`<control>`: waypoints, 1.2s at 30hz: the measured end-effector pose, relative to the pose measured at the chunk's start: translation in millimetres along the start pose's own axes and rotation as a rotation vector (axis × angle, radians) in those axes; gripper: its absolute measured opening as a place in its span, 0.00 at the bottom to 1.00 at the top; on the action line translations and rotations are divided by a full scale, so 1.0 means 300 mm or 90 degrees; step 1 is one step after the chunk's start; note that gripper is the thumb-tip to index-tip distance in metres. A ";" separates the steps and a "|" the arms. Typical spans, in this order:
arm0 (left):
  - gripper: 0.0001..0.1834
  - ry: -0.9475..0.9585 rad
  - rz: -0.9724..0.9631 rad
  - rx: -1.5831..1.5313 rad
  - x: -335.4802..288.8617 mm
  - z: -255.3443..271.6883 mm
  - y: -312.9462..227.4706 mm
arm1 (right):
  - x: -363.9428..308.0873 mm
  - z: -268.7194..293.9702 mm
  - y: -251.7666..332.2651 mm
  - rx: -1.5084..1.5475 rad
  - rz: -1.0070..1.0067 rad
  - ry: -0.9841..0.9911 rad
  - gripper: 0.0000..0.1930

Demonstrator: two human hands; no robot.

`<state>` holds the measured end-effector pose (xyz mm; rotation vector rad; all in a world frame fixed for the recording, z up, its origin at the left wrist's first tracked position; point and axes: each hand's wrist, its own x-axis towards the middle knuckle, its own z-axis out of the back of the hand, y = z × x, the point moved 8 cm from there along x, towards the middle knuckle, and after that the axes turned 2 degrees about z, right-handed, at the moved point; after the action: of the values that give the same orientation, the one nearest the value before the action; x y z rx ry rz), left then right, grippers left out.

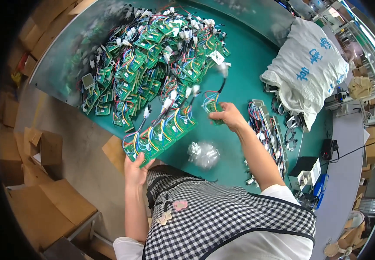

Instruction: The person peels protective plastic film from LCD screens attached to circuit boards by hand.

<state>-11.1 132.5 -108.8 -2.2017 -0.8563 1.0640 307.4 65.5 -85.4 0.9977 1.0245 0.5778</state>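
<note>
My left hand [137, 169] grips the lower left end of a long strip of joined green circuit boards [163, 138], with coloured wires and white connectors standing along it. Between the thumb and fingers of my right hand [228, 116] is one small green circuit board [214, 111]. Its wires rise to a blurred white connector. A gap of green table lies between this board and the strip's right end. Just beyond both hands spreads a large heap of wired circuit boards [137, 73].
A clear bag with small white parts [203, 155] lies on the green table [244, 56]. At right are rows of wired boards [265, 138], a white woven sack [306, 69] and a black-and-white box [304, 173]. Cardboard boxes [51, 203] stand on the left.
</note>
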 end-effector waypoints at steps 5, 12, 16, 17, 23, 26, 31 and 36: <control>0.23 0.039 -0.007 -0.061 -0.016 -0.034 -0.007 | -0.017 -0.165 -0.003 0.097 -0.017 0.099 0.15; 0.25 0.131 0.019 -0.015 -0.024 -0.004 0.012 | -0.017 -0.273 -0.092 0.352 -0.113 0.217 0.19; 0.25 0.021 0.026 0.013 -0.012 -0.030 0.057 | 0.071 -0.204 -0.162 -0.210 0.063 0.016 0.19; 0.24 -0.025 -0.008 0.017 -0.020 -0.054 0.050 | 0.027 -0.219 -0.064 -0.539 0.079 -0.083 0.22; 0.21 -0.088 -0.042 -0.065 0.000 0.048 -0.014 | -0.010 -0.169 -0.012 0.064 -0.032 0.175 0.17; 0.22 -0.013 -0.025 -0.069 0.001 -0.025 -0.013 | -0.030 -0.269 0.046 0.068 0.004 0.205 0.20; 0.24 0.031 -0.012 0.006 -0.006 -0.067 0.010 | 0.004 -0.325 -0.016 0.218 -0.034 0.155 0.25; 0.24 -0.154 -0.038 0.027 0.004 -0.071 0.082 | 0.050 -0.314 -0.036 -0.357 0.283 -0.013 0.21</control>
<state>14.4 113.3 -115.1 -2.0272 -0.9863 1.3247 228.6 110.6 -116.9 0.7207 0.5627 1.1455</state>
